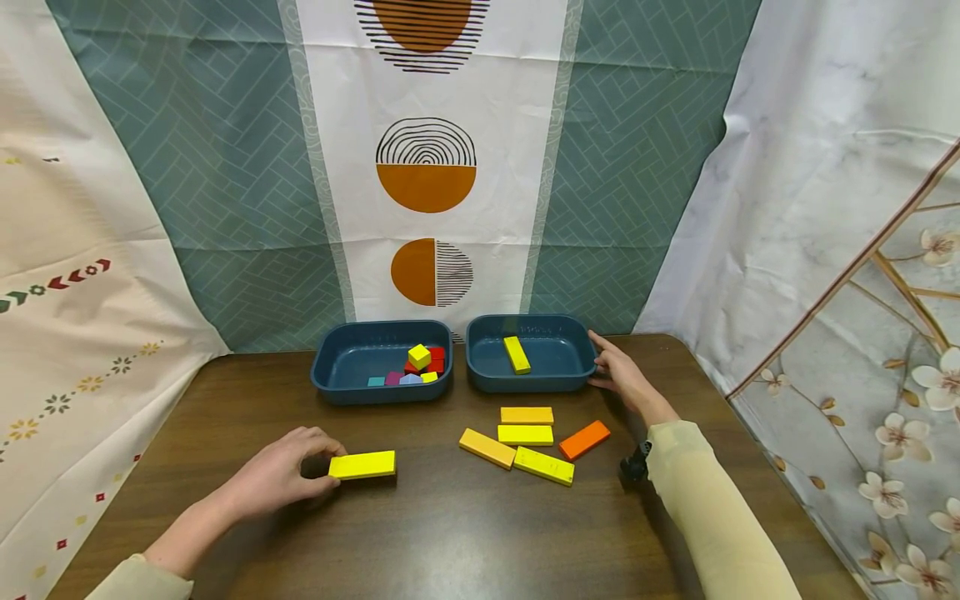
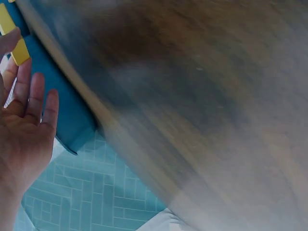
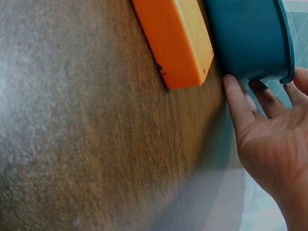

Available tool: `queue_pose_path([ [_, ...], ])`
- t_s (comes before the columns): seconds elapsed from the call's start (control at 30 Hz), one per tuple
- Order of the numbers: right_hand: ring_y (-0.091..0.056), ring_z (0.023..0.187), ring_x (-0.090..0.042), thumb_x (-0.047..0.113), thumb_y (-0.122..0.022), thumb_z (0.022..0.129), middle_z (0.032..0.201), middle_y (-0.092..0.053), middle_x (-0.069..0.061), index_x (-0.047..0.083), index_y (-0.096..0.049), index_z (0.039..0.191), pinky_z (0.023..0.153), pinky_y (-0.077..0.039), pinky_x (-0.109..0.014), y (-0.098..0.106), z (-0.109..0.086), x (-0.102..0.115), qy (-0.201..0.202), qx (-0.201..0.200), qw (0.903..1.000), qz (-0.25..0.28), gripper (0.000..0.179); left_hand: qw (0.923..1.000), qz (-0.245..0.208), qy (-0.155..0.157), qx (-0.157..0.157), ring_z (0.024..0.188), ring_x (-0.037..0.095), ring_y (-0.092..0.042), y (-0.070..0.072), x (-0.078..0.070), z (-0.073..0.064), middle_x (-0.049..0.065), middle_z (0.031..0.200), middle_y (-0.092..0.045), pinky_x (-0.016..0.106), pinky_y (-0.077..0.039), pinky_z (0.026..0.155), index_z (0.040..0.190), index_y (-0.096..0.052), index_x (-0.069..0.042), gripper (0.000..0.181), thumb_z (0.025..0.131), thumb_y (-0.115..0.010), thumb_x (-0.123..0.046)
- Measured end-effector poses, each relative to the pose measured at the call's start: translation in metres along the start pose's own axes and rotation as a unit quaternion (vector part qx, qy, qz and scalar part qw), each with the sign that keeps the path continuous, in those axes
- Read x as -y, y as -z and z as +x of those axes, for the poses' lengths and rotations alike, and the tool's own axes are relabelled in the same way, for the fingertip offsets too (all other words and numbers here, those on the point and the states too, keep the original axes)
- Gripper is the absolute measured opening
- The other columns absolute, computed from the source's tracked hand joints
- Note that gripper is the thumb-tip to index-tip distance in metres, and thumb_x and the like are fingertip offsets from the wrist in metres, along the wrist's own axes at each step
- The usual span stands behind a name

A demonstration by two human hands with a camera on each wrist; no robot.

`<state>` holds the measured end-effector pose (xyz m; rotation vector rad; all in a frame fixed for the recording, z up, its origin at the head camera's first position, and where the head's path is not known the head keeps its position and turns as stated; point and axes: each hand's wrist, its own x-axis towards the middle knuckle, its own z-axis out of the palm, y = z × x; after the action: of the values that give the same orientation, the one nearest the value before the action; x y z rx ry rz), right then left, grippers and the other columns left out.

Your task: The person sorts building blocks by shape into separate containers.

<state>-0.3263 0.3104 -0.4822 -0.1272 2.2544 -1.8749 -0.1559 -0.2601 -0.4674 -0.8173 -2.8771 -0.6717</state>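
Between the thumb and fingers of my left hand (image 1: 288,467) is one end of a yellow block (image 1: 363,465), held over the left front of the table; its other end sticks out to the right. The left wrist view also shows this yellow block (image 2: 19,50) at the fingertips. My right hand (image 1: 626,375) reaches to the right end of the right blue bin (image 1: 532,383), fingers extended against its outer wall. In the right wrist view the fingertips meet the bin (image 3: 250,43) near its base and rim. One yellow block (image 1: 517,355) lies inside that bin.
A second blue bin (image 1: 375,397) on the left holds small coloured pieces, with a yellow cube (image 1: 419,357) on top. Before the right bin lie an orange block (image 1: 584,440), a yellow block (image 1: 543,466), a light-orange block (image 1: 487,448) and others. Patterned cloth (image 1: 247,167) hangs behind.
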Motion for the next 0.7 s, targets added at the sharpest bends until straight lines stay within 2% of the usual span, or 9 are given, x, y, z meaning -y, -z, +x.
queue_pose_path([
  [0.23,-0.025,0.147,-0.045,0.007,-0.029,0.100,0.171,-0.001,-0.009,0.021,-0.016,0.166,0.112,-0.035,-0.061,0.000,-0.001,0.002,-0.004,-0.003,1.0000,0.004,0.069,0.9994,-0.007,0.002,-0.033,0.096,0.005,-0.055,0.006,-0.013,0.012,-0.024,0.101,-0.059,0.032,-0.054,0.081,0.107,-0.072,-0.036,0.032,0.081,-0.089,-0.029],
  [0.4,-0.027,0.144,-0.045,0.007,-0.029,0.099,0.171,0.000,-0.010,0.021,-0.016,0.166,0.113,-0.035,-0.061,-0.001,0.000,0.001,-0.005,-0.004,1.0000,0.002,0.069,0.9986,-0.006,-0.010,-0.052,0.097,0.005,-0.055,0.012,-0.021,0.023,-0.024,0.101,-0.059,0.033,-0.054,0.081,0.109,-0.072,-0.035,0.033,0.081,-0.089,-0.028],
  [0.7,-0.027,0.143,-0.044,0.007,-0.029,0.099,0.171,0.000,-0.009,0.021,-0.015,0.166,0.112,-0.035,-0.061,-0.001,-0.001,0.002,-0.004,-0.005,1.0000,0.002,0.070,0.9987,-0.014,0.011,-0.048,0.099,0.008,-0.054,0.021,-0.037,0.045,-0.020,0.105,-0.061,0.034,-0.054,0.082,0.112,-0.074,-0.032,0.032,0.083,-0.087,-0.029],
])
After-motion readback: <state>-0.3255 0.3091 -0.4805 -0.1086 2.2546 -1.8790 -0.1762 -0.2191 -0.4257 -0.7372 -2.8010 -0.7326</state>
